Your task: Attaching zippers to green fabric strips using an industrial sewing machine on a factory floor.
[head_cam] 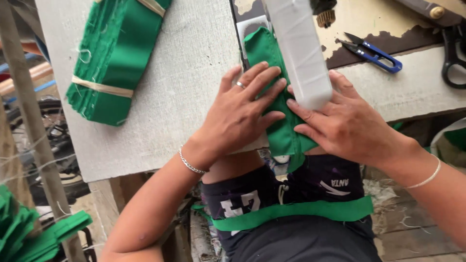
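Head view looks down on a grey worktop (160, 97) where a green fabric piece (274, 92) lies under the white sewing machine head (301, 53), its lower end hanging off the worktop's near edge. Both hands press flat on that fabric, fingers spread and not gripping anything. The left hand (240, 114), with a ring and a thin bracelet at the wrist, covers the fabric's left side. The right hand (347, 123), also with a bracelet, lies on the fabric's right side, its fingertips just beside the bottom of the machine head. The two hands are close together, their fingertips nearly meeting over the cloth.

Far left of the fabric piece, on the same worktop, sits a bundle of green cloth pieces (114, 53) tied with pale bands. To its right, beyond the machine head, blue thread snips (374, 52) lie on a worn patch of the surface, and black scissors (454, 53) show at the picture's edge. Below the fabric piece, a green strip (291, 213) lies across the person's lap.
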